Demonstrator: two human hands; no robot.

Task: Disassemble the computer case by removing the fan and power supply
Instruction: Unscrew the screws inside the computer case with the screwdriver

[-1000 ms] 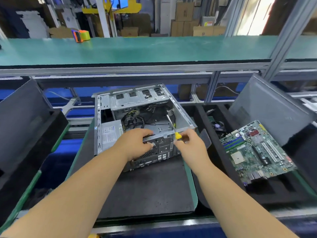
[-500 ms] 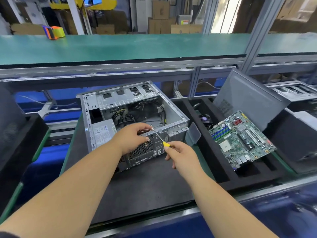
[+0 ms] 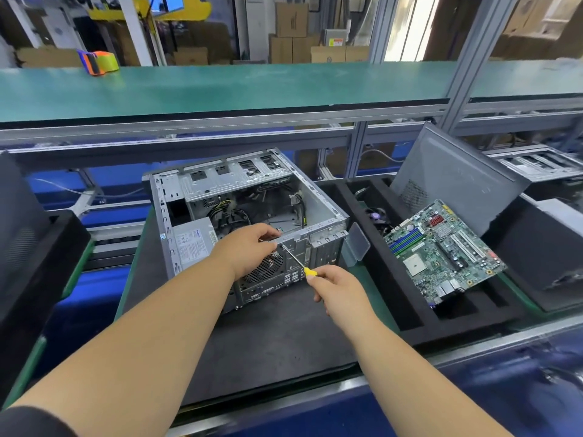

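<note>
Head view: the screwdriver (image 3: 295, 259) — lifted inside the computer case (image 3: 318, 209) a second ago — is now set by the right hand (image 3: 339, 287) at the rear panel beside the fan (image 3: 263, 269); the left hand (image 3: 249, 247) grips the rim, bracing the case on the table (image 3: 277, 339) — unscrewing is probably beginning.

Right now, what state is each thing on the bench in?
computer case: side open, lying on the mat.
fan: mounted behind the rear grille.
power supply: inside the case.
screwdriver: tip at the rear panel.
left hand: grips the case's rear edge.
right hand: pinches the screwdriver.
motherboard: out, on the foam tray.
</note>
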